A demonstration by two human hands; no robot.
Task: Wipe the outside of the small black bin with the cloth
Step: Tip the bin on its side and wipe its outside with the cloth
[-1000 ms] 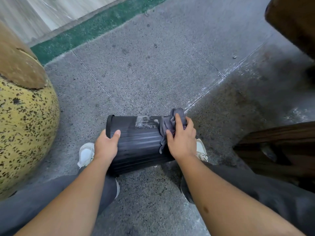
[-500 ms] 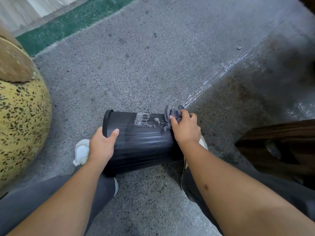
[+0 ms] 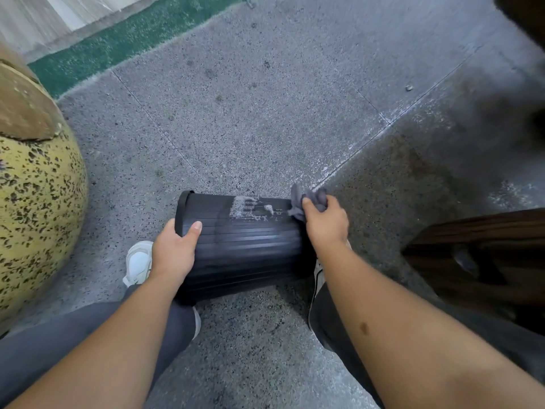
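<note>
The small black bin point(image 3: 244, 243) lay on its side on the grey floor point(image 3: 265, 113), between the person's two feet, with its rimmed mouth toward the left. The left hand point(image 3: 174, 252) was curled over the ribbed wall just beside the rim and steadied it. The right hand point(image 3: 326, 222) was closed around the grey cloth point(image 3: 308, 200), bunched at the base end, and pressed it on the bin. A pale dried patch point(image 3: 247, 208) was on the upper wall. The bin looked like thin plastic, light and stiff, and round, so it probably rolls easily; the rim seemed the best hold. A yellow speckled pot point(image 3: 35, 208) stood near on the left and dark wood point(image 3: 477, 255) on the right, but the floor in front was open.
</note>
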